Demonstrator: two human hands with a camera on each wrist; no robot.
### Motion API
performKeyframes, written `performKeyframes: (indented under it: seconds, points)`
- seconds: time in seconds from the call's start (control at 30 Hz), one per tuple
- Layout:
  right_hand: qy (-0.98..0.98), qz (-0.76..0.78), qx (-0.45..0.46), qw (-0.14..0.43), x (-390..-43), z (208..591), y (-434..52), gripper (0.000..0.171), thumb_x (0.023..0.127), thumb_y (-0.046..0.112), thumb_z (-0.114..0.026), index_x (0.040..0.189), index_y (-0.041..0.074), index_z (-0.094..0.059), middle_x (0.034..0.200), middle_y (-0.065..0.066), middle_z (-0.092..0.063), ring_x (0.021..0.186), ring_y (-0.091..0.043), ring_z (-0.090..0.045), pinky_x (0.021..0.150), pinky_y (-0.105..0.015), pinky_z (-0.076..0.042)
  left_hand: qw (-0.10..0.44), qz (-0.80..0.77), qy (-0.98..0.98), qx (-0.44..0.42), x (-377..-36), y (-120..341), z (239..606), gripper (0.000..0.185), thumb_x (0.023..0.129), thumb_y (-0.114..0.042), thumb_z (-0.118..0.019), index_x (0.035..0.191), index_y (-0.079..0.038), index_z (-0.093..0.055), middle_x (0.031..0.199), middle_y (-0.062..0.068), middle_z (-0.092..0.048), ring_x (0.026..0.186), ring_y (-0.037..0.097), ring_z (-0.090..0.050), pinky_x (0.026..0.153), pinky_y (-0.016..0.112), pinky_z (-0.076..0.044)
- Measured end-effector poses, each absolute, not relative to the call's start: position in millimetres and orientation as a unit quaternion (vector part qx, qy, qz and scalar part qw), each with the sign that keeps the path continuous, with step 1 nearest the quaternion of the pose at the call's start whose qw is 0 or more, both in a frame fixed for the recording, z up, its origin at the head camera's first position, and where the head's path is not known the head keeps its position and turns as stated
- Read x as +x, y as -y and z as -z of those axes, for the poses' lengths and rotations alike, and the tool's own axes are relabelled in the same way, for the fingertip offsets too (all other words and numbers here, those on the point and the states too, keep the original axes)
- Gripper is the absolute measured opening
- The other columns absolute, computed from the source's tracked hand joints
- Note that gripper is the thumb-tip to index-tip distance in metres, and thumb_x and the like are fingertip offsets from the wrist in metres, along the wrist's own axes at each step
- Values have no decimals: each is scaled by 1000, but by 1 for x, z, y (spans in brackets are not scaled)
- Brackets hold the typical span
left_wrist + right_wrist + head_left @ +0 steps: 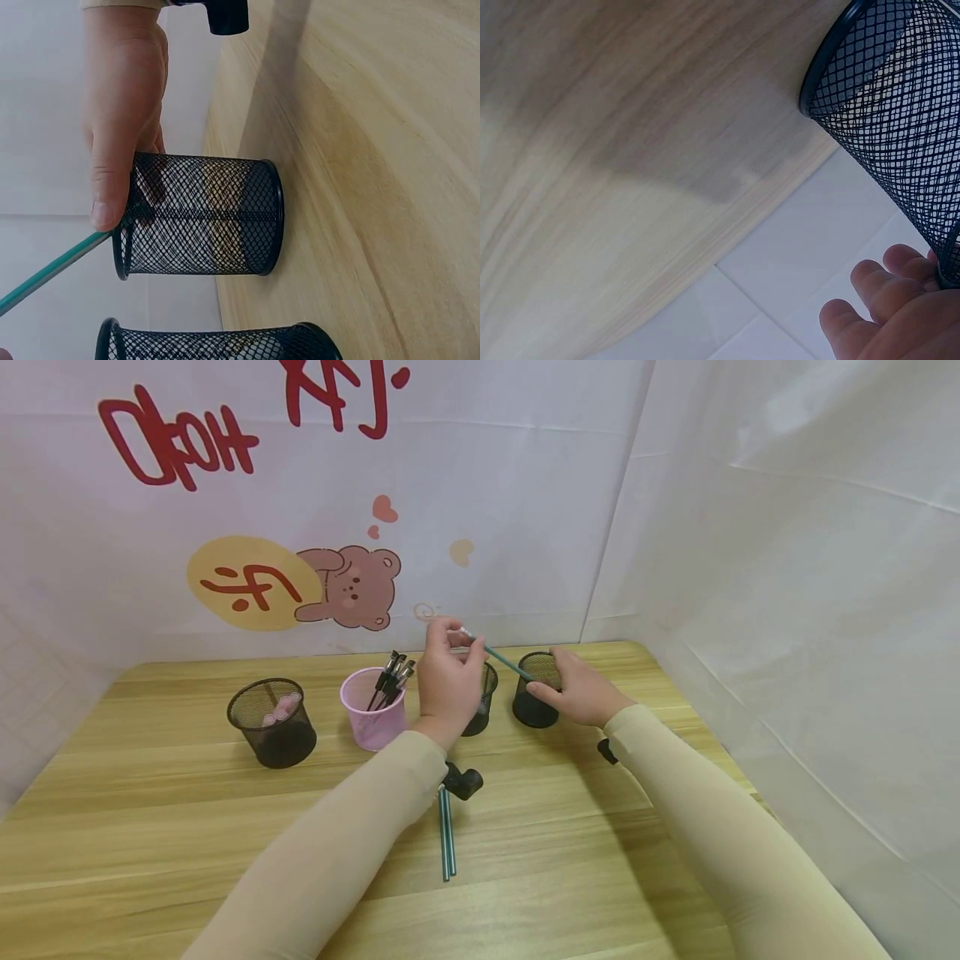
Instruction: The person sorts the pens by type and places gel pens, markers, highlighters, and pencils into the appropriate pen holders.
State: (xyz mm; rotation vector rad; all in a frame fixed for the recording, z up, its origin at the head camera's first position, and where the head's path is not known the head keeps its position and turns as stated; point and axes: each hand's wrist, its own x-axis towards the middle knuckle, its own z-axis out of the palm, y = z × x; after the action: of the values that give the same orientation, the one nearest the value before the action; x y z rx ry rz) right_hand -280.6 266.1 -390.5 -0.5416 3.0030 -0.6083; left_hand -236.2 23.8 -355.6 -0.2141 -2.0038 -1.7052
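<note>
My left hand [448, 689] is raised in front of the second black mesh pen cup [477, 722] and pinches a teal pencil [504, 661] near its whitish end. The pencil slants down to the right, its other end at the right thumb. My right hand [588, 691] holds the rightmost black mesh pen cup [536, 708] by its rim, thumb on the near side and fingers on the far side. In the left wrist view this cup [202, 247] stands upright on the table. The right wrist view shows the fingers [885, 289] beside its rim.
Two teal pencils [447, 839] lie on the wooden table [540, 868]. Left of the hands stand a pink cup [369, 727] with several black pens [392, 681] and a black mesh cup [281, 743] with pink items [282, 708]. White sheeting [510, 568] hangs behind and at the right.
</note>
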Motion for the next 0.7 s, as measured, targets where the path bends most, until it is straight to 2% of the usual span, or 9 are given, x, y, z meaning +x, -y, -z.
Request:
performKeyframes:
  seconds: [0.2, 0.47, 0.7]
  points:
    - [-964, 200, -177, 14, -281, 390, -265, 94, 101, 69, -52, 163, 2, -27, 163, -26, -39, 152, -41, -40, 123, -60, -37, 234, 604, 758, -82, -234, -25, 355, 30, 103, -15, -67, 129, -6, -53, 111, 12, -75, 89, 25, -80, 79, 37, -65]
    - [-962, 205, -177, 16, -282, 391, -265, 87, 103, 60, -56, 162, 3, -28, 163, -25, -39, 152, -40, -40, 123, -60, -37, 227, 583, 775, -88, -232, -22, 354, 30, 103, -16, -67, 129, -5, -57, 116, 10, -74, 96, 25, -79, 84, 38, -65]
    - [-961, 210, -182, 13, -284, 393, -266, 82, 102, 64, -55, 156, 5, -36, 154, -21, -48, 146, -38, -47, 120, -59, -41, 224, 578, 779, -96, -229, -19, 354, 31, 101, -17, -68, 129, -5, -58, 118, 7, -73, 96, 24, -78, 82, 39, -64]
